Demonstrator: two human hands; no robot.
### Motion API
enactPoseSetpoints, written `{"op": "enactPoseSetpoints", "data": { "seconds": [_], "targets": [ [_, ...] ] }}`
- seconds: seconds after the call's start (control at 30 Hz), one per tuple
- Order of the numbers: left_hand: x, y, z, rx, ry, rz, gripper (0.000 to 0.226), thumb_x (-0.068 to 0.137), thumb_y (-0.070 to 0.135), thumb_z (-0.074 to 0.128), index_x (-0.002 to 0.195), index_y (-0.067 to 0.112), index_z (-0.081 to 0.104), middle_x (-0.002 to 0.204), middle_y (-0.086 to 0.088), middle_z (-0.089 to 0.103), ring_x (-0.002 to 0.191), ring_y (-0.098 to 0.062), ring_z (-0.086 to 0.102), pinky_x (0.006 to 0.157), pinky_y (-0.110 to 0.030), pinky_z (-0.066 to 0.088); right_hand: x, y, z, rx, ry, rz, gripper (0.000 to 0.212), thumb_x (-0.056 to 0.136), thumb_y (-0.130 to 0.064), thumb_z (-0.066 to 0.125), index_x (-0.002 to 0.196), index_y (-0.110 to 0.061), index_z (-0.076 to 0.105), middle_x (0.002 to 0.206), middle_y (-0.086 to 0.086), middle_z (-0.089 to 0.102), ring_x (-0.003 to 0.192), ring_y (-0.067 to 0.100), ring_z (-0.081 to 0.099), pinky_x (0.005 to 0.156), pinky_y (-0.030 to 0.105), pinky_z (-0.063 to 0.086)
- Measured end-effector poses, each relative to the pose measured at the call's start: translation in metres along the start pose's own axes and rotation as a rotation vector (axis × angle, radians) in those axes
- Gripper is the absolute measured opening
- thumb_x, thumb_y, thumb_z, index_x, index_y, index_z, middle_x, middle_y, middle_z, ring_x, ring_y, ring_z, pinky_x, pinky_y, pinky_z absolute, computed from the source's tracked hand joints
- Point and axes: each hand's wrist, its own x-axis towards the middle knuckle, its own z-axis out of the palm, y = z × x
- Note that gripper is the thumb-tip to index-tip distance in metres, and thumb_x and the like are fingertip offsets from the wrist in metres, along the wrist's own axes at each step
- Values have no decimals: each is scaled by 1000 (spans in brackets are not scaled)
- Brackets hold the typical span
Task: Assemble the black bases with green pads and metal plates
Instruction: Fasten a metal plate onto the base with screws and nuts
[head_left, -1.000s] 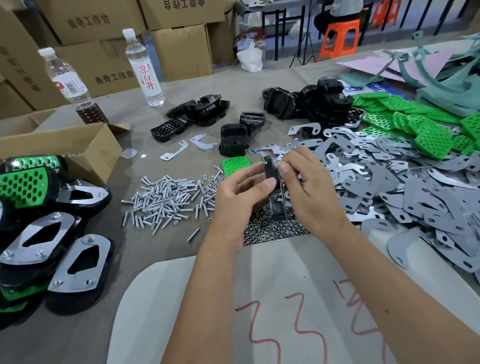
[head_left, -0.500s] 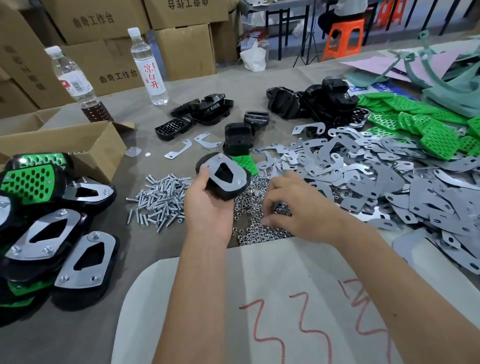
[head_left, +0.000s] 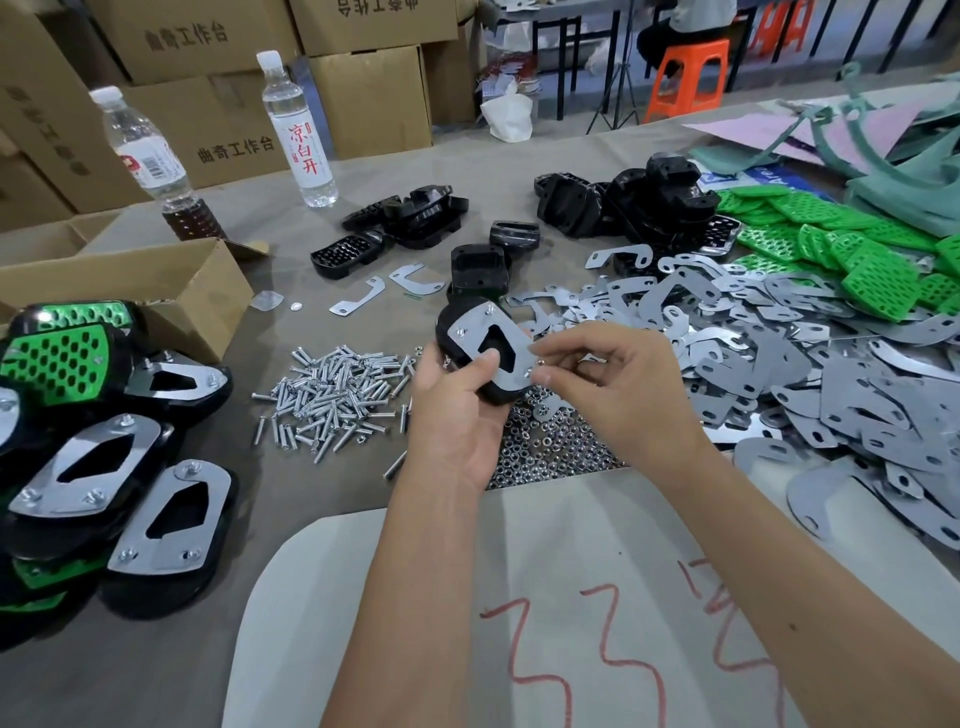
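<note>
Half a second ago the right hand (head_left: 608, 384) was down in the heap of nuts (head_left: 550, 452) on the table (head_left: 322, 499); it has now come up to the base (head_left: 467, 353), fingertips pinched together at the lower corner of the metal plate (head_left: 491, 345), apparently on a nut too small to make out. The left hand (head_left: 457, 410) grips the black base from below, held above the table with the plate facing up and its thumb pressing the plate. Judging by this, a nut is about to go onto a screw end, fastening the plate; screws (head_left: 332, 400) lie just left.
</note>
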Motion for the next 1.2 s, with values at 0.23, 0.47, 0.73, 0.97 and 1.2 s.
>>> {"op": "enactPoseSetpoints", "data": {
  "seconds": [0.23, 0.47, 0.73, 0.97, 1.2],
  "targets": [
    [4, -9, -2, 7, -30, -8, 47, 98, -15, 42, 142, 0, 48, 137, -35, 58, 127, -52, 57, 111, -63, 43, 1, -6, -1, -64, -52, 94, 13, 78, -3, 88, 84, -12, 80, 81, 1, 66, 75, 24, 58, 68, 31, 54],
    [7, -10, -3, -7, -16, -15, 45, 98, -15, 41, 141, -1, 49, 131, -35, 62, 122, -50, 62, 104, -58, 51, 3, -6, -5, -15, -101, 152, 13, 79, 1, 86, 88, -5, 79, 82, 4, 69, 75, 21, 61, 76, 37, 58],
    [7, -8, -4, -30, -38, -24, 42, 98, -15, 42, 135, -1, 55, 116, -26, 72, 112, -44, 69, 99, -52, 54, 2, -6, -3, -80, -79, 80, 9, 85, 3, 81, 90, -4, 81, 83, 10, 69, 71, 8, 67, 87, 28, 57],
    [10, -9, -6, 17, -40, -15, 44, 98, -15, 42, 139, -1, 52, 132, -34, 62, 122, -49, 62, 107, -60, 48, 1, -6, -6, -120, -132, 33, 14, 83, 7, 81, 90, -4, 81, 86, 8, 68, 77, 15, 66, 81, 26, 55],
    [10, -3, -9, 27, -125, -54, 47, 97, -15, 41, 142, -4, 48, 129, -38, 62, 120, -50, 63, 100, -57, 53, 2, -5, -10, -47, -151, 40, 14, 85, 6, 79, 93, -6, 81, 88, 13, 67, 67, 33, 66, 86, 23, 53]
  ]
}}
